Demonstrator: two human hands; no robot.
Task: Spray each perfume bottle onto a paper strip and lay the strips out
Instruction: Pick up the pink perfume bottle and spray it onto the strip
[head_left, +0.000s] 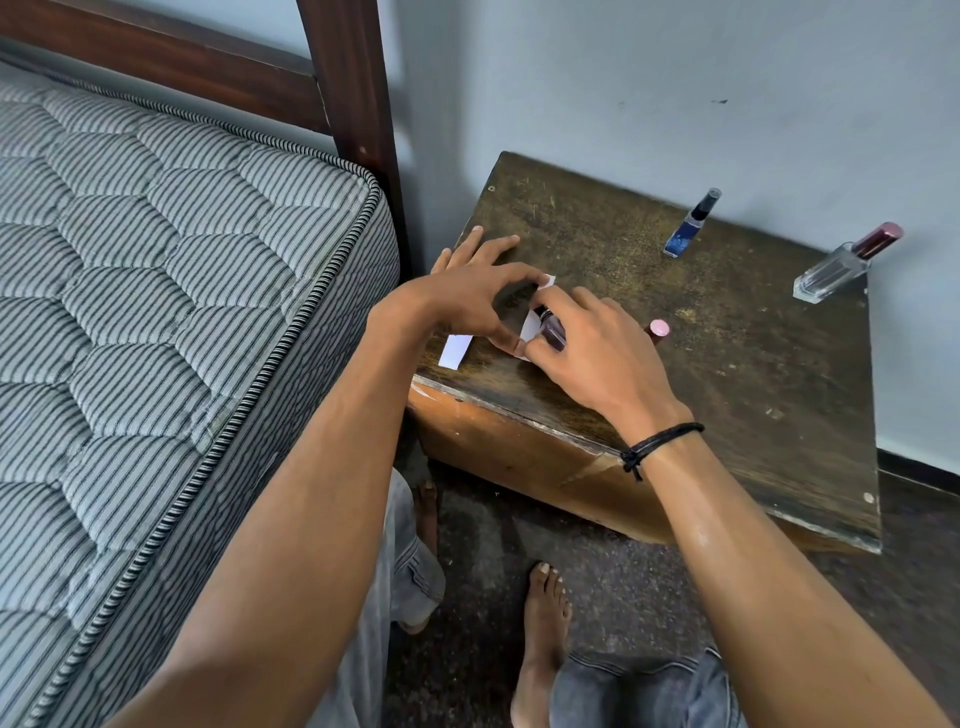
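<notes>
Near the front-left corner of the worn wooden table (727, 374), our right hand (597, 358) gripped a dark maroon perfume bottle (551, 331), our left hand (467, 301) pinched a white paper strip (530, 326) beside it; we judged its spray should face the paper squarely.

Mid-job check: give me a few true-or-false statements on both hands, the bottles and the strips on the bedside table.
1. The right hand grips a dark bottle. True.
2. The left hand lies flat and holds nothing. False: it pinches a paper strip right beside the dark bottle.
3. The blue bottle lies on its side. False: it stands upright on the table, near the wall.
4. A second strip lies loose on the table. True.
5. The clear bottle has its cap off. False: its maroon cap is on.
</notes>
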